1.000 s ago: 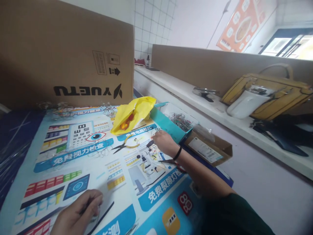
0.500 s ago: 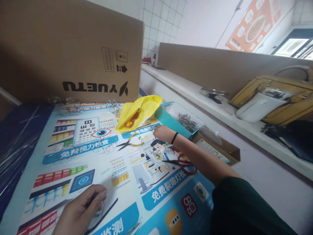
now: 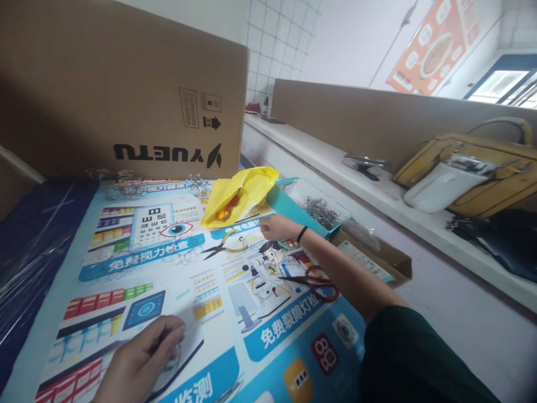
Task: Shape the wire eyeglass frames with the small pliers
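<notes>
My left hand is closed near the front of the printed sheet, thumb against the curled fingers. A thin line shows just below its fingertips; whether it is held or printed, I cannot tell. Farther out, my right hand has its fingers drawn together, and anything between them is hidden. To its left lie yellow-handled pliers, jaws pointing left. Beyond them is a yellow bag with small orange pieces at its opening. Red-handled scissors rest beside my right forearm.
A teal box holding many thin wire pieces sits beyond my right hand, with an open cardboard box nearby. A large carton stands at the back left. On the right ledge are a yellow handbag and white bottle.
The view has shifted slightly. My right hand has moved a little to the left relative to the pliers, still closed; my left hand stays in nearly the same place and pose.
</notes>
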### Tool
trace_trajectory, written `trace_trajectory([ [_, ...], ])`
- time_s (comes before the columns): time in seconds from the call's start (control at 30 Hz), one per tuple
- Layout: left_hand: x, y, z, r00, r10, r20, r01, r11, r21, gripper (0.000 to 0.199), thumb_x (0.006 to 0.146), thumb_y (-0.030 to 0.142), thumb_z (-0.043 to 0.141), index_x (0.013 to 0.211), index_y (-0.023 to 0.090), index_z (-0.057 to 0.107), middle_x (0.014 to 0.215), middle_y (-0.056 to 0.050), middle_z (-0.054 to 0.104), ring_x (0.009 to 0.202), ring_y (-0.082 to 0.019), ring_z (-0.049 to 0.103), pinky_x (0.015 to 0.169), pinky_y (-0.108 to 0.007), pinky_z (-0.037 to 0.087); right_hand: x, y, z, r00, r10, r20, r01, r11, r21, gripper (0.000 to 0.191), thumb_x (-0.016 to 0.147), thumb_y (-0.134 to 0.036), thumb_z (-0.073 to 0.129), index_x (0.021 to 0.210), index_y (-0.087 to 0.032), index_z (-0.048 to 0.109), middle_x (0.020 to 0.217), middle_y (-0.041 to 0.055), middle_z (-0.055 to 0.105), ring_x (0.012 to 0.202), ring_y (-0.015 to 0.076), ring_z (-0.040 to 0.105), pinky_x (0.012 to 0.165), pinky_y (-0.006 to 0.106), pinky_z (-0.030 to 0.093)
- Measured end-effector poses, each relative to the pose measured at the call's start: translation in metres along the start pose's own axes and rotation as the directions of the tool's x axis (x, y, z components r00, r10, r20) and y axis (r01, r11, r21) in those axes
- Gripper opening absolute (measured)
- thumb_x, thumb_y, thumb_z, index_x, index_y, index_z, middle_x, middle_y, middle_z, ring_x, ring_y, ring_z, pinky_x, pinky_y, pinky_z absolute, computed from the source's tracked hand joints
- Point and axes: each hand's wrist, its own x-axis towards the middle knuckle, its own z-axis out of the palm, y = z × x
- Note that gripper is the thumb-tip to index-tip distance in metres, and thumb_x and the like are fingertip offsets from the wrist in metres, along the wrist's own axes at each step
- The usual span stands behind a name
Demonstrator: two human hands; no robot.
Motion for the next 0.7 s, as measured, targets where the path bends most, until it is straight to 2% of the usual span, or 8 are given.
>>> trace_trajectory([
  [0.17,0.002,-0.002,-0.001,1.0,-0.009,0.016,0.008,1.0,0.009,0.031,0.07,0.054,0.055,0.076,0.024,0.058,0.052,0.004,0.055,0.054,-0.016,0.055,0.045,-0.019,0.039,-0.01,0.0,0.0,0.99,-0.095,0.108,0.049,0.931,0.363,0.015,0.069,-0.017,0.051,0.079,-0.012,0.061,0.067,-0.0007,0.064,0.06,0.0081,0.055,0.055,0.017,0.037],
  [0.33,0.003,-0.005,-0.002,0.999,0.021,0.027,-0.022,0.999,0.026,0.031,0.071,0.053,0.055,0.074,0.023,0.059,0.054,0.004,0.057,0.054,-0.015,0.055,0.053,-0.021,0.042,-0.017,0.008,0.009,0.983,-0.132,0.131,0.055,0.878,0.475,0.017,0.075,-0.023,0.05,0.085,-0.014,0.06,0.07,-0.0007,0.065,0.061,0.0083,0.058,0.055,0.018,0.042],
  [0.5,0.002,-0.004,0.0,0.999,0.031,-0.017,-0.03,0.999,0.016,0.032,0.071,0.054,0.055,0.073,0.023,0.059,0.051,0.004,0.056,0.052,-0.014,0.053,0.052,-0.021,0.042,-0.023,0.016,0.005,0.982,-0.103,0.156,0.029,0.909,0.416,0.021,0.078,-0.026,0.049,0.088,-0.014,0.063,0.071,0.0,0.066,0.062,0.0091,0.059,0.058,0.019,0.043],
  [0.6,0.002,-0.002,0.001,0.999,0.028,-0.025,-0.027,1.0,0.004,0.032,0.07,0.055,0.055,0.072,0.023,0.059,0.051,0.004,0.057,0.052,-0.014,0.054,0.051,-0.02,0.042,-0.021,0.014,-0.001,0.99,-0.038,0.137,-0.004,0.956,0.292,0.023,0.08,-0.026,0.047,0.083,-0.014,0.066,0.075,0.0015,0.068,0.067,0.0103,0.059,0.061,0.019,0.041],
  [0.7,0.002,-0.002,0.001,0.999,0.028,-0.043,-0.028,1.0,-0.012,0.032,0.069,0.055,0.056,0.071,0.023,0.06,0.053,0.004,0.058,0.051,-0.014,0.055,0.051,-0.019,0.043,-0.007,0.003,0.0,0.996,0.066,0.066,-0.073,0.99,0.121,0.026,0.079,-0.021,0.044,0.081,-0.011,0.068,0.083,0.0075,0.069,0.079,0.0145,0.06,0.068,0.02,0.04],
])
